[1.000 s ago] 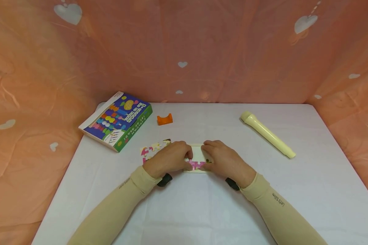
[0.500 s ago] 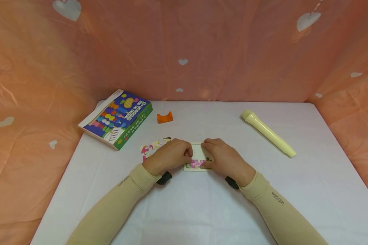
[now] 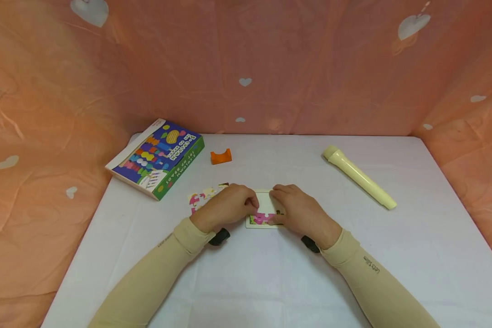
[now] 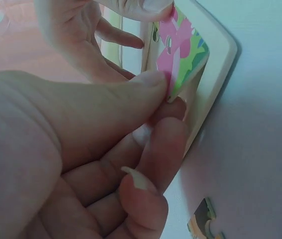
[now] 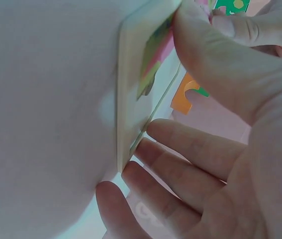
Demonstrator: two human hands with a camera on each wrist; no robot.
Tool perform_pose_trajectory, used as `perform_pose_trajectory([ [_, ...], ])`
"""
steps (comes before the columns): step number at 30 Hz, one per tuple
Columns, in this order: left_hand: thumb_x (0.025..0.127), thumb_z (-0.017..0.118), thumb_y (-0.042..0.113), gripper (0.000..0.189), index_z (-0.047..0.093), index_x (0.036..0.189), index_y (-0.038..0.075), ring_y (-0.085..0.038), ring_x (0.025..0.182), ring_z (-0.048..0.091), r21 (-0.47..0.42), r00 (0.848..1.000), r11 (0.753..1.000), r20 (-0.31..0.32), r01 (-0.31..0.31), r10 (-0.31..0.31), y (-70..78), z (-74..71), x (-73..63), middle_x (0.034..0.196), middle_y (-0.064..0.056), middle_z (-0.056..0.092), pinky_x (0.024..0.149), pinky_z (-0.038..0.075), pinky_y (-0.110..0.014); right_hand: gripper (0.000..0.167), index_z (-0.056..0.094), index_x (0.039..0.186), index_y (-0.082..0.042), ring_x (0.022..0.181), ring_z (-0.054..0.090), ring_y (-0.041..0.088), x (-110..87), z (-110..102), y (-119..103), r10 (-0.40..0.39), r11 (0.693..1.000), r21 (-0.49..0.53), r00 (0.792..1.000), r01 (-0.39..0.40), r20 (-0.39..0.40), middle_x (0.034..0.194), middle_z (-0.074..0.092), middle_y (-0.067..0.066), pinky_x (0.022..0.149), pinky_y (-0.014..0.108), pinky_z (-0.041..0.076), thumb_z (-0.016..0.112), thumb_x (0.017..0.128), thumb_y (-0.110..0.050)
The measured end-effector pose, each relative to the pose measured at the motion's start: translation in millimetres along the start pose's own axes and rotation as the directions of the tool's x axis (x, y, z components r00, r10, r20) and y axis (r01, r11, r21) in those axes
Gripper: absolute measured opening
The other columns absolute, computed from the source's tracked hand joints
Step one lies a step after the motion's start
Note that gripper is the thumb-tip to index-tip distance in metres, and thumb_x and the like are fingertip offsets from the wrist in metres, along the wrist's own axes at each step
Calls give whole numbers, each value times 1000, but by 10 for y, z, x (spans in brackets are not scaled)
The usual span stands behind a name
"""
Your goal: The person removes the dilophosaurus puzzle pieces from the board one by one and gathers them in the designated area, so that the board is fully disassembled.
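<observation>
A small pale puzzle tray [image 3: 266,199] lies between the hands, with pink and green jigsaw pieces [image 3: 260,219] along its near side. My left hand [image 3: 228,206] is at the tray's left. In the left wrist view its thumb and index finger pinch the corner of a pink and green jigsaw piece [image 4: 181,55], which tilts up from the tray's bed. My right hand [image 3: 298,210] spans the tray's right part. Its long fingers rest along the edge, while the thumb presses the pieces; this shows in the right wrist view beside the tray's rim [image 5: 125,94].
More jigsaw pieces [image 3: 201,197] lie together left of the tray, partly hidden by the left hand. A bead-set box [image 3: 156,157] sits at the back left. Behind the tray is an orange notched block [image 3: 221,157]; a cream microphone-shaped tube [image 3: 358,177] lies at the right.
My left thumb has shifted up from the tray's near-left corner, uncovering the pink and green pieces there. The right hand stays on the tray. The head view has tilted slightly.
</observation>
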State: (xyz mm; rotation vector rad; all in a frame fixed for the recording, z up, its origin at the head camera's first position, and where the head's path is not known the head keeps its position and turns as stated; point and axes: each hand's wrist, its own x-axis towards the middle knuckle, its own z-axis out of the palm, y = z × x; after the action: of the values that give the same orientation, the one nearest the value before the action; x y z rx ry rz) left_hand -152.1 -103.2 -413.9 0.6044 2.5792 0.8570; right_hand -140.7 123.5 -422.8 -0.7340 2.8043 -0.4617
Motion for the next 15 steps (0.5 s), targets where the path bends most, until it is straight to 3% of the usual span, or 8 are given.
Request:
perform_pose_trajectory([
  [8,102,75,16,8,80,95,18,-17,89,63,-91,1000,996,6,-2,3,-53,-129,-79,91,4,73,85,53,-32,77,61,148,0,148,53,36,-13,-18,-3,12,1000,7,1000,-12,8,158,58,18,118,53,49,90,89,-40],
  [15,104,73,20,8,80,101,15,-18,85,64,-128,991,984,-34,121,-126,-438,-405,-491,92,-1,74,82,54,-33,77,61,148,1,147,54,37,-5,0,-4,-11,1000,-3,1000,11,12,157,58,18,119,53,49,90,89,-38],
])
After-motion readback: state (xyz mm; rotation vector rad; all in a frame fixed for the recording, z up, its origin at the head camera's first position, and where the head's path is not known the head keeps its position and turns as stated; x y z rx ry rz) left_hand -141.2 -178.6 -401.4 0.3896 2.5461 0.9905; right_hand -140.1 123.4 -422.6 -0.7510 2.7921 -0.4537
